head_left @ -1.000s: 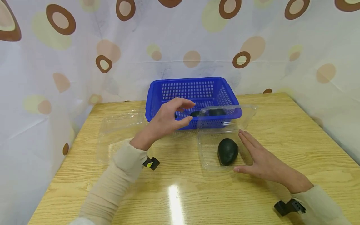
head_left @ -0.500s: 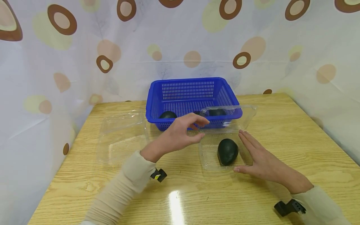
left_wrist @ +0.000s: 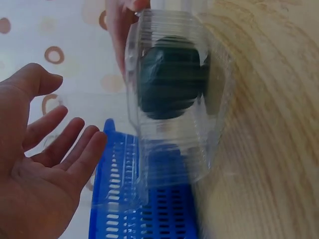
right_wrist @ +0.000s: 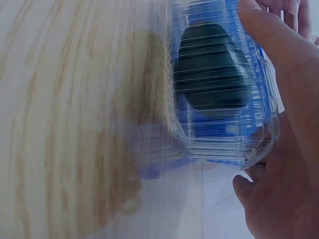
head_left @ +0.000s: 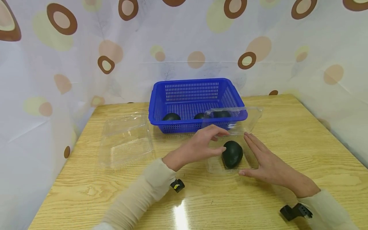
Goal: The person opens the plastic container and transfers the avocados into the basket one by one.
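Note:
A dark green avocado (head_left: 233, 156) lies in a clear plastic clamshell box (head_left: 214, 165), whose lid (head_left: 253, 118) stands raised at the back, overlapping the basket in the head view. My left hand (head_left: 199, 146) is over the box's left side with its fingers loosely bent; its thumb tip overlaps the avocado's edge in the head view. In the left wrist view that hand (left_wrist: 47, 159) is empty and beside the box wall. My right hand (head_left: 267, 164) rests along the box's right side, fingers extended and thumb spread at the near corner, close around the rim (right_wrist: 271, 142).
Behind the box is a blue plastic basket (head_left: 198, 128) with several dark avocados (head_left: 171, 117) along its front wall. A second clear clamshell box (head_left: 126, 150) stands open on the left of the wooden table (head_left: 86, 195). A patterned curtain (head_left: 184, 41) hangs behind.
My left hand has moved from above the basket's front rim, rightward and toward me, to the avocado in the box. My right hand, the boxes and the avocado have stayed in place.

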A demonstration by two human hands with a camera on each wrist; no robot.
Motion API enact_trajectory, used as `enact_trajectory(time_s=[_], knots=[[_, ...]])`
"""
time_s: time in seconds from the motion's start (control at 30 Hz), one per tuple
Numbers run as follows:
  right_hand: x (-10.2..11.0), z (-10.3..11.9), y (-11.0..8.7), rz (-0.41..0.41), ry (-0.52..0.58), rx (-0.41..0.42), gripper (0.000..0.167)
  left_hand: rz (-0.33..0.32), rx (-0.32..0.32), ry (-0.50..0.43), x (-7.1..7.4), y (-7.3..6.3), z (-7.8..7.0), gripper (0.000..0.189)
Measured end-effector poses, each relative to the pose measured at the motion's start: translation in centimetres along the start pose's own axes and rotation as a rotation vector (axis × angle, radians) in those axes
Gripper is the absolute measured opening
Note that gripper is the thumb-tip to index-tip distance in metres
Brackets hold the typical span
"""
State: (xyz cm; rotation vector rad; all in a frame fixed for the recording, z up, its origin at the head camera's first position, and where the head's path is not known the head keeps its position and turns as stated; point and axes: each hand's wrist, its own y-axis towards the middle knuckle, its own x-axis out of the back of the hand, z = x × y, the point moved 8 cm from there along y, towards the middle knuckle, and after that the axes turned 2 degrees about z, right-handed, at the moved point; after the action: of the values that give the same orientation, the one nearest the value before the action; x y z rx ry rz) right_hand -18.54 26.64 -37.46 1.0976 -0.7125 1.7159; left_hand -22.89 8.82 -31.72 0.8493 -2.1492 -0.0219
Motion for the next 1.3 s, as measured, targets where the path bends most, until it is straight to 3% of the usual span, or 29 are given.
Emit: enact_trajectory(time_s=[0.33,0.67,1.03,1.3], knots=[[0.1,0.2,0.1,-0.001,-0.009,0.007,0.115,0.082,0.164,0.084,-2.7,1.0,1.1,0.054],[0.1,0.2,0.0,-0.016,-0.001,0.026,0.115,0.129,0.201,0.21,-4.7,1.5,1.2,0.064],[0.2,0.2,-0.1,-0.006,-0.008,0.009,0.115,0.092,0.256,0.369,-5.5,2.1,1.5,0.074],[0.2,0.2,-0.1,-0.008,-0.001,0.016,0.115,0.116,0.281,0.366,-6.0,2.3,1.5,0.067]])
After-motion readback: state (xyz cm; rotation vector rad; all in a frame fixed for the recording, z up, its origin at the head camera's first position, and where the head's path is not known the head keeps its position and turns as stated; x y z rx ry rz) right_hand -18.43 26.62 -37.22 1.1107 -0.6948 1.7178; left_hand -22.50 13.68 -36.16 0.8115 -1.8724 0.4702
